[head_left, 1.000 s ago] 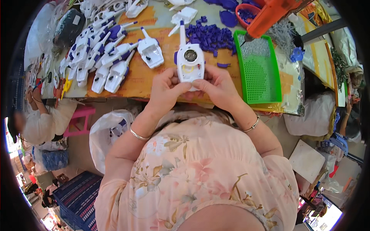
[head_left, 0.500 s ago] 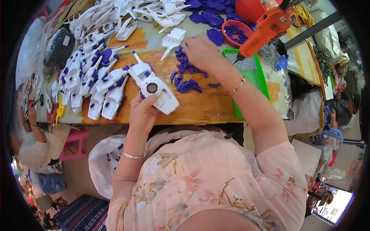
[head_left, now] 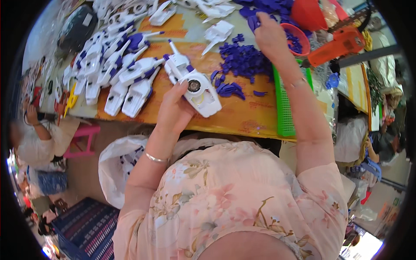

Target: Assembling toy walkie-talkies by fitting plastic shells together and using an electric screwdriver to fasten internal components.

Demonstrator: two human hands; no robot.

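My left hand (head_left: 177, 108) grips a white plastic toy body (head_left: 207, 100) at the table's front edge, thumb beside its round black-ringed part. The body is open on top, with thin wires inside and a purple-tipped neck pointing away from me. Across the table, my right hand (head_left: 272, 39) has its fingers closed on a flat purple plastic piece (head_left: 254, 23); the hand hides part of it. Small purple parts (head_left: 243, 60) lie heaped just below that hand. A few curved purple pieces (head_left: 230, 90) rest between the heap and the toy body.
Rows of white-and-purple toy bodies (head_left: 116, 65) cover the left side. At the right are a green basket (head_left: 286, 113), a red bowl (head_left: 304, 39) and an orange power screwdriver (head_left: 337, 47). One white shell (head_left: 219, 33) lies beyond the heap. Another person (head_left: 37, 134) sits at far left.
My right hand has moved from the small purple parts to the larger flat purple pieces farther off, uncovering the heap. My left hand still holds the toy body. The whole view has shifted.
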